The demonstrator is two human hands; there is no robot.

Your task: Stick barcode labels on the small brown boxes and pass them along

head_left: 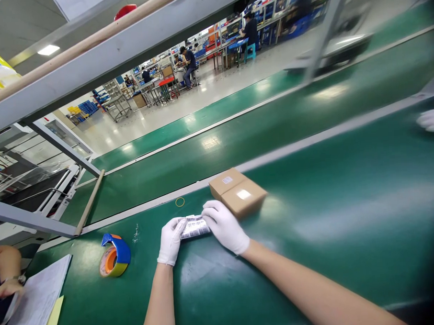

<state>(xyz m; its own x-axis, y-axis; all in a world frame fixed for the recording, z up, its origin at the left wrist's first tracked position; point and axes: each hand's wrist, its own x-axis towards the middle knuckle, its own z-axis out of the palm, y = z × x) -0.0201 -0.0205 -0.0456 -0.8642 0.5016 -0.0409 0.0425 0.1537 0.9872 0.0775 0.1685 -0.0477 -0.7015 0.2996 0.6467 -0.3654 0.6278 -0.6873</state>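
Between my gloved hands is a sheet of printed labels (194, 227), white with dark barcode-like print. My left hand (171, 241) pinches its left end, fingers closed over the edge. At the other end, the fingers of my right hand (223, 227) are closed on its upper right corner. A closed cardboard box (245, 192) lies just beyond my right hand, with two small white labels on its top. A thin yellow rubber band (180, 202) rests on the green bench (279, 274) beyond my left hand.
A tape dispenser (115, 255) with a roll stands left on the bench. Papers (46, 294) lie at the far left, beside another person's arm (7, 267). Another gloved hand (433, 120) shows at the right edge. Beyond a rail runs a green conveyor belt (209, 148), under a metal frame (125, 46).
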